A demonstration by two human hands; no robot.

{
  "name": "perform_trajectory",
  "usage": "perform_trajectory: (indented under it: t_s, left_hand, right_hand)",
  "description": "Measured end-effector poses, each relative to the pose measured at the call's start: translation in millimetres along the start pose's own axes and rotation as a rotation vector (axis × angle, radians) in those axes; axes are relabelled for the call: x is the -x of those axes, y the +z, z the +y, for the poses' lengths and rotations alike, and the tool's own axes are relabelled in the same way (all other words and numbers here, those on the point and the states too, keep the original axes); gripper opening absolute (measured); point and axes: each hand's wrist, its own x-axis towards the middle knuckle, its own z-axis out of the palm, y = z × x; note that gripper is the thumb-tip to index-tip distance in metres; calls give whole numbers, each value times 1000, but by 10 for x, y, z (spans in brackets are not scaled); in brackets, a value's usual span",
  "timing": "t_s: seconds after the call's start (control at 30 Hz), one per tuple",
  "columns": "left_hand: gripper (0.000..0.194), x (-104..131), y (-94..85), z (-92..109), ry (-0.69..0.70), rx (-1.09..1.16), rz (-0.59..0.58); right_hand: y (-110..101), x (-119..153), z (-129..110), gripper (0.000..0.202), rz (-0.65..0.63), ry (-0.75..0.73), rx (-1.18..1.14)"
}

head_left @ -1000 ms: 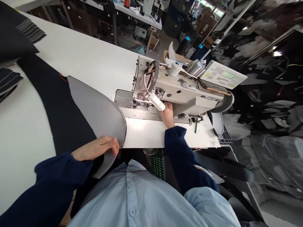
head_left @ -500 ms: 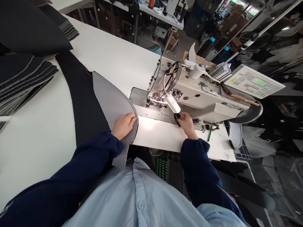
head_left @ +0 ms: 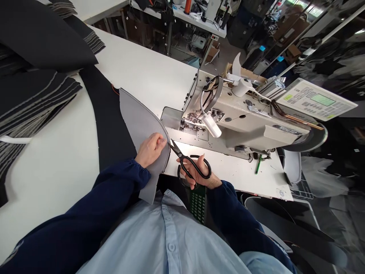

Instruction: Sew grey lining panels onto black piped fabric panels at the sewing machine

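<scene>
The left hand point(head_left: 151, 150) is pinching the grey fabric point(head_left: 136, 118) on the white table point(head_left: 142, 61). The right hand point(head_left: 201, 172), palm up, is gripping black scissors point(head_left: 186, 159), their tips pointing at the fabric's curved edge. Rightward, the sewing machine point(head_left: 236, 133) is showing a blurred label point(head_left: 286, 130), seemingly beginning "HIGH".

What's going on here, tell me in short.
A person's right hand holds black scissors, with the tips at the curved edge of a gray panel. The left hand is on the panel, fingertips close to the blades. The sewing machine stands beside them, its lamp lit. Whether anything is being cut, I can't tell.
</scene>
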Motion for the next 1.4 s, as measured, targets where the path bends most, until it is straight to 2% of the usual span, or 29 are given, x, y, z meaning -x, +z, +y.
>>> perform_trajectory:
  t_s: [0.1, 0.2, 0.4, 0.53, 0.63, 0.73, 0.87, 0.93, 1.0, 1.07, 1.13, 1.2, 1.3, 1.4]
  left_hand:
    - [30, 8, 55, -2, 10, -84, -14]
    - [20, -32, 114, -17, 46, -129, -19]
    - [25, -76, 168, -52, 75, -157, 4]
    - [28, -59, 182, -24, 94, -128, 6]
    - [26, -32, 126, 7, 90, -79, 36]
    - [29, 43, -31, -12, 63, -48, 67]
    - [42, 206, -316, -159, -21, -78, 49]
    - [39, 274, -421, -263, -43, -63, 43]
    - [29, 313, -469, -358, -51, -37, 41]
    - [21, 325, -462, -431, -58, -16, 40]
    - [20, 318, -423, -476, -63, 4, 35]
    - [23, 306, -387, -501, -78, 32, 39]
    - [31, 290, -408, -509, -144, 112, 60]
    - [46, 269, -547, -487, -283, 321, 104]
  right_hand:
    - [-13, -64, -25, 101, 12, 16, 17]
    - [-1, -71, -26, 101, 20, 11, 31]
    - [-7, -84, -12, 98, 23, -9, 19]
    - [48, -112, -12, 86, 111, -37, 27]
    - [37, -56, -16, 81, 196, -119, 110]
    - [-170, 105, -51, 72, 337, -188, 418]
    - [-691, 385, -170, 57, 713, -155, 955]
    - [-892, 494, -258, 48, 893, -117, 1229]
    - [-952, 528, -354, 43, 1043, -47, 1557]
    - [-852, 435, -430, 37, 1142, -20, 1862]
    - [-629, 181, -459, 38, 1129, -77, 2002]
    - [-350, -210, -427, 40, 984, -169, 1910]
    - [43, -845, -307, 45, 714, -271, 1618]
    - [390, -1193, -161, 38, 634, -397, 1612]
